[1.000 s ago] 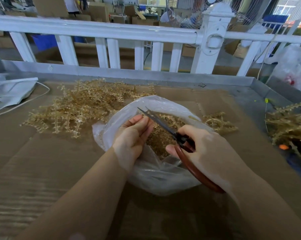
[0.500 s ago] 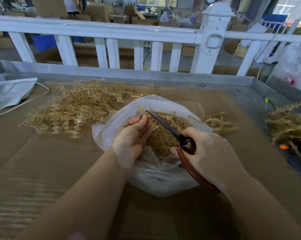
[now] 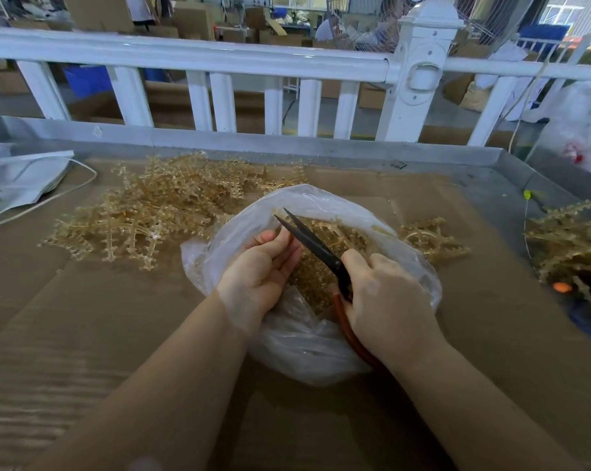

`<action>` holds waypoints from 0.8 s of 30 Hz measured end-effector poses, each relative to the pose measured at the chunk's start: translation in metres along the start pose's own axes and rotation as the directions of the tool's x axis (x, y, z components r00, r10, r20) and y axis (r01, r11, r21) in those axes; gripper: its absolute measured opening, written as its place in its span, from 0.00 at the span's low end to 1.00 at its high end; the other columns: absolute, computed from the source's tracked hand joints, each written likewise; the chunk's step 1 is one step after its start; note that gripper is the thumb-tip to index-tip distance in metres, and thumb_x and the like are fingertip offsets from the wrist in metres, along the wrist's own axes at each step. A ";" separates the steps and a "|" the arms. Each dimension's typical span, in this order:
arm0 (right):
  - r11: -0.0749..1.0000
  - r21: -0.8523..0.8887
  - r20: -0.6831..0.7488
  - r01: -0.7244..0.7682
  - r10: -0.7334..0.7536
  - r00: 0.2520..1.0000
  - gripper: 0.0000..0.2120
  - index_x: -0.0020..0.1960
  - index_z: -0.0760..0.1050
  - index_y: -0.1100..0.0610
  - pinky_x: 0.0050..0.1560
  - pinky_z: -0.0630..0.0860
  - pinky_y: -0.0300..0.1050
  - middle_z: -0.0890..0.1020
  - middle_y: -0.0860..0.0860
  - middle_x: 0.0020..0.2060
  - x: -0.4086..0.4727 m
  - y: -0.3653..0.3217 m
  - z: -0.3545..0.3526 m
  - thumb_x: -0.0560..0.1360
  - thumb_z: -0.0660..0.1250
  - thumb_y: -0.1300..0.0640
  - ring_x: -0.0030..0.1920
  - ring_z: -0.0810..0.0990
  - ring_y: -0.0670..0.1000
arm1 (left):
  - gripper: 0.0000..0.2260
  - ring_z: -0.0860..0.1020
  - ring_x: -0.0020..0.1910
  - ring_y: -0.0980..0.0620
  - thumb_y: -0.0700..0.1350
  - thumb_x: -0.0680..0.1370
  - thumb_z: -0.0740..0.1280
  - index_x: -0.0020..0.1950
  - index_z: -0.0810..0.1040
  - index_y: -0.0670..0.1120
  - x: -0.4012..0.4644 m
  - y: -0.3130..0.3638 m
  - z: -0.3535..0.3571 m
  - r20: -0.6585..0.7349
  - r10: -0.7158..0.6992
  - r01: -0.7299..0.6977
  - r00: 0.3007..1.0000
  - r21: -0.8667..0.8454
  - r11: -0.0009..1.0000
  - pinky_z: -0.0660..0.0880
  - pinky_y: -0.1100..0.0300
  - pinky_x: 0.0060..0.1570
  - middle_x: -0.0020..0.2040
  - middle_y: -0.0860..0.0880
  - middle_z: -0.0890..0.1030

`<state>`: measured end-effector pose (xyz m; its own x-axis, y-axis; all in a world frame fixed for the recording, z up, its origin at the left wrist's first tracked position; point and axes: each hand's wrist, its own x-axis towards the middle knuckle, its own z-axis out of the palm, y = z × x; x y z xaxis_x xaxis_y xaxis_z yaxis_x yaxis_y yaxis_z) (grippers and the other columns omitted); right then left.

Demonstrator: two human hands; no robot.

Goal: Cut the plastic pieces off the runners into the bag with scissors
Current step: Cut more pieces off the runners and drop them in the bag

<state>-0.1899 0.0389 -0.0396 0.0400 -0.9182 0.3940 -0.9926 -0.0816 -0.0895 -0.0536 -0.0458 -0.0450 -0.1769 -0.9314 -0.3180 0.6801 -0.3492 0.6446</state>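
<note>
left hand (image 3: 263, 270) fingers pinch a light, brittle-looking runner (image 3: 324, 229) over the bag (image 3: 307, 345); right hand (image 3: 386, 300) curls around the scissors (image 3: 313, 244), blades parted. hold the stem, not the pieces.

Bag (image 3: 321, 351): clear plastic, crumpled, mouth open upward, lying on brown cardboard. Loose amber pieces (image 3: 307, 283) fill its interior. Scissors (image 3: 316, 248): dark blades, slightly parted, tips pointing away over the bag's far-left rim; red-brown handles over the bag's near-right side. Runners (image 3: 151, 215): translucent amber branched strips, heaped just beyond the bag to its left. A smaller cluster (image 3: 430, 239) lies against the bag's right side.
</note>
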 end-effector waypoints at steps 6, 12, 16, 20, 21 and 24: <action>1.000 -0.018 0.006 -0.014 0.014 1.000 0.11 0.58 0.70 0.54 0.38 0.64 0.40 0.77 0.55 0.45 0.003 -0.002 0.006 0.80 0.57 0.50 0.46 0.77 0.54 | 0.14 0.82 0.30 0.55 0.33 0.76 0.64 0.35 0.66 0.47 0.003 -0.002 -0.001 0.015 0.009 -0.009 1.000 -0.010 1.000 0.80 0.64 0.35 0.30 0.48 0.82; 1.000 -0.014 0.064 -0.010 0.011 0.998 0.12 0.61 0.66 0.52 0.41 0.64 0.39 0.74 0.54 0.51 0.004 0.000 0.008 0.81 0.54 0.49 0.52 0.74 0.53 | 0.15 0.82 0.30 0.56 0.33 0.76 0.64 0.35 0.66 0.47 0.003 -0.002 -0.001 0.010 0.017 -0.017 1.000 -0.026 1.000 0.79 0.64 0.36 0.30 0.48 0.82; 0.999 -0.043 0.073 -0.007 0.011 0.997 0.13 0.63 0.67 0.53 0.43 0.71 0.43 0.73 0.55 0.51 0.004 0.000 0.009 0.80 0.56 0.50 0.52 0.72 0.54 | 0.14 0.82 0.30 0.56 0.32 0.78 0.61 0.36 0.66 0.47 0.003 -0.003 -0.002 0.003 0.018 -0.018 1.000 -0.007 1.000 0.80 0.64 0.35 0.30 0.49 0.82; 0.999 -0.035 0.030 -0.009 0.010 1.000 0.12 0.60 0.71 0.56 0.40 0.73 0.46 0.75 0.57 0.48 0.004 -0.002 0.011 0.78 0.61 0.53 0.49 0.74 0.56 | 0.14 0.82 0.30 0.56 0.31 0.78 0.60 0.37 0.67 0.46 0.003 -0.003 -0.003 0.016 0.015 -0.015 1.000 -0.008 1.000 0.79 0.65 0.32 0.30 0.49 0.82; 0.999 -0.039 0.022 -0.007 0.008 1.000 0.12 0.59 0.71 0.57 0.39 0.73 0.46 0.75 0.57 0.48 0.004 -0.002 0.012 0.78 0.60 0.52 0.49 0.74 0.56 | 0.14 0.82 0.31 0.56 0.32 0.78 0.60 0.37 0.67 0.46 0.003 -0.003 -0.003 0.022 0.016 -0.016 1.000 -0.007 1.000 0.80 0.64 0.33 0.30 0.49 0.82; 0.999 -0.035 -0.028 -0.001 0.000 1.000 0.11 0.55 0.73 0.58 0.36 0.73 0.47 0.76 0.59 0.44 0.006 -0.002 0.014 0.78 0.62 0.52 0.46 0.76 0.58 | 0.14 0.82 0.31 0.56 0.32 0.78 0.61 0.36 0.66 0.47 0.002 -0.004 -0.003 0.033 0.018 -0.018 0.999 -0.010 1.000 0.80 0.65 0.36 0.30 0.49 0.82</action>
<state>-0.1861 0.0279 -0.0503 0.0368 -0.9070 0.4196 -0.9961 -0.0670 -0.0576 -0.0544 -0.0460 -0.0498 -0.1882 -0.9404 -0.2832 0.6903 -0.3317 0.6430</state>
